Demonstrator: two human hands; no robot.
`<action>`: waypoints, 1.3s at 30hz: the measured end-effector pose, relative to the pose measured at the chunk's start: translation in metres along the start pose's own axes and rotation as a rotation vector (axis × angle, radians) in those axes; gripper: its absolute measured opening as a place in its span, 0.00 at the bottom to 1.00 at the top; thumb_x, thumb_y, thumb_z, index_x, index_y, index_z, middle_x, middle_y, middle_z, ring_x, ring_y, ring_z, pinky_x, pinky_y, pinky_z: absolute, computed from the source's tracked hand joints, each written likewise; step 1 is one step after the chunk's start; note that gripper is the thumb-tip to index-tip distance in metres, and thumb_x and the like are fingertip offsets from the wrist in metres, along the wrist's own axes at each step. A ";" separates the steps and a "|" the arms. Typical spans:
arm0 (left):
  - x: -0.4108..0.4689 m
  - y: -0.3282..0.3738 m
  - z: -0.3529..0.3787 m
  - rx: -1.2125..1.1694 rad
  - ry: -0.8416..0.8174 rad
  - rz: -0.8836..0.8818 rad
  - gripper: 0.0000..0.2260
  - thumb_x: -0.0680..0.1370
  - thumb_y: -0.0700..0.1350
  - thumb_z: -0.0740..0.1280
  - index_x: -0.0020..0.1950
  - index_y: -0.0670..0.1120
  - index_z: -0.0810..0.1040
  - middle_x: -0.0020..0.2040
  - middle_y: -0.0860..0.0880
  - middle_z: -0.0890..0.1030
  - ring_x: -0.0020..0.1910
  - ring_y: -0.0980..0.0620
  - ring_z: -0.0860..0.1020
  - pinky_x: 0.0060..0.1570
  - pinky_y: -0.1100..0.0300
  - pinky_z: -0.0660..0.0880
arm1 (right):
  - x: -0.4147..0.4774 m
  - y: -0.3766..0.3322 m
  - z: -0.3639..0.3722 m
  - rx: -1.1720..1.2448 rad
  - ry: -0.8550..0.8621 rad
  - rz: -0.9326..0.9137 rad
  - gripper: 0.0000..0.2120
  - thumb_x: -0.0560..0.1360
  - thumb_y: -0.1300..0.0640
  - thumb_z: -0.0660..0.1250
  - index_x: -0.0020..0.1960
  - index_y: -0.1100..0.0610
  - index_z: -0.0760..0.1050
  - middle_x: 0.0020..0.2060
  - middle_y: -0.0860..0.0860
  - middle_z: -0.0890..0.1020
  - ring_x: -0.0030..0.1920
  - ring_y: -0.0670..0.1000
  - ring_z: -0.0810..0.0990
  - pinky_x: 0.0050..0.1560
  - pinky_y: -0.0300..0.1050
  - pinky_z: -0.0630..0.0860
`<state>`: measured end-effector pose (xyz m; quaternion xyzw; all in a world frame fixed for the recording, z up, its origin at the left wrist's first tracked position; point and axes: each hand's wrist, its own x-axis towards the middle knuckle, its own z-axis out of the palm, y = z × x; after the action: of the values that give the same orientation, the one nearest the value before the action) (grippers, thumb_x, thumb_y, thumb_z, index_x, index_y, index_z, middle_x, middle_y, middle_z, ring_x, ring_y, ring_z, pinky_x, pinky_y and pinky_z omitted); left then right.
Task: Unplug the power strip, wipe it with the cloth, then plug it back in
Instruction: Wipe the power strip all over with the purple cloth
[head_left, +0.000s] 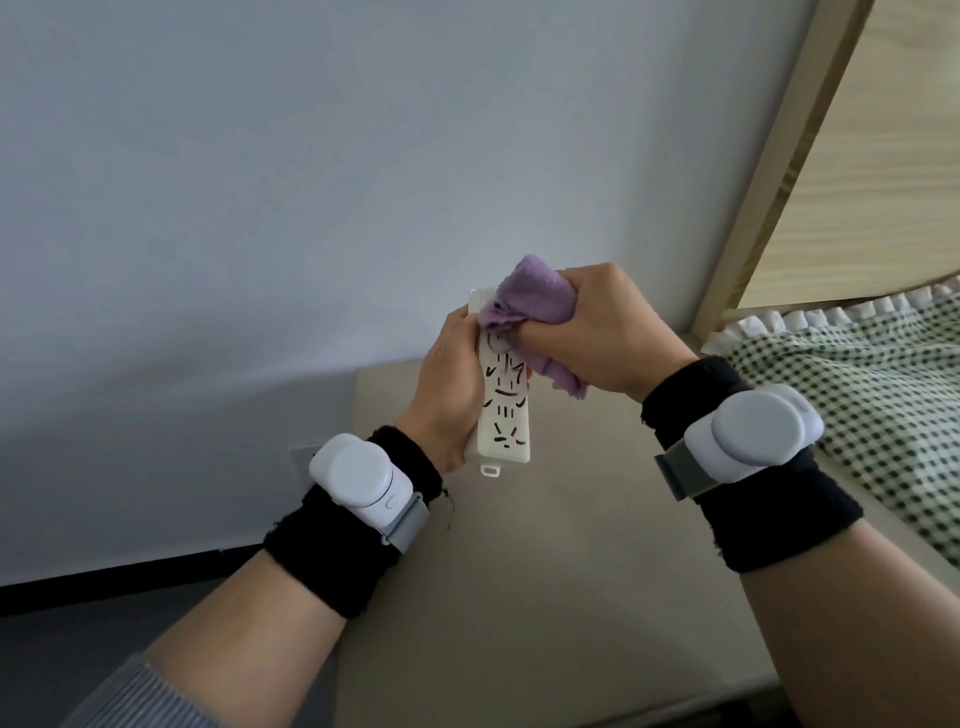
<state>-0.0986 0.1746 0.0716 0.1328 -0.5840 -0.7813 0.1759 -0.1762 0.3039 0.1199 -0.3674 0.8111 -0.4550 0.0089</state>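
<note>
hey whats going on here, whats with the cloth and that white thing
A person is cleaning a white plastic power strip. The left hand holds the strip upright in the air, socket face toward the camera, above a beige tabletop. The right hand presses a bunched purple cloth against the strip's upper end. No cord or plug is visible, so the plugging back in is yet to be done.

The left hand (451, 384) grips a white power strip (505, 410) upright, sockets facing the camera, above a beige bench (545, 571). The right hand (597, 332) presses a bunched purple cloth (530, 296) against the strip's upper end. Both wrists wear black bands with white devices. A checked bedcover (857, 384) lies along the bench's right edge.
</note>
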 end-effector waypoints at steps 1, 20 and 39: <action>0.000 0.001 0.000 0.005 0.005 0.005 0.13 0.82 0.47 0.56 0.58 0.40 0.74 0.44 0.38 0.76 0.38 0.43 0.75 0.37 0.51 0.73 | 0.000 0.000 0.001 -0.002 -0.006 0.001 0.09 0.70 0.60 0.69 0.34 0.62 0.77 0.24 0.56 0.82 0.21 0.57 0.80 0.23 0.41 0.76; 0.003 0.002 -0.012 -0.072 -0.043 -0.054 0.22 0.81 0.50 0.57 0.63 0.33 0.75 0.46 0.40 0.82 0.33 0.46 0.80 0.31 0.56 0.76 | 0.007 0.002 -0.014 0.289 0.284 0.082 0.18 0.72 0.51 0.74 0.32 0.63 0.79 0.19 0.53 0.78 0.16 0.51 0.73 0.23 0.41 0.74; 0.011 -0.003 -0.014 -0.051 -0.350 0.039 0.27 0.81 0.46 0.46 0.36 0.35 0.78 0.36 0.34 0.78 0.39 0.36 0.77 0.52 0.45 0.69 | 0.006 -0.011 0.023 0.084 0.059 -0.019 0.19 0.76 0.52 0.73 0.32 0.62 0.77 0.21 0.55 0.80 0.19 0.54 0.76 0.25 0.44 0.76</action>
<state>-0.1033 0.1587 0.0643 -0.0211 -0.5881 -0.8035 0.0900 -0.1665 0.2799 0.1164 -0.3607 0.7877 -0.4993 -0.0041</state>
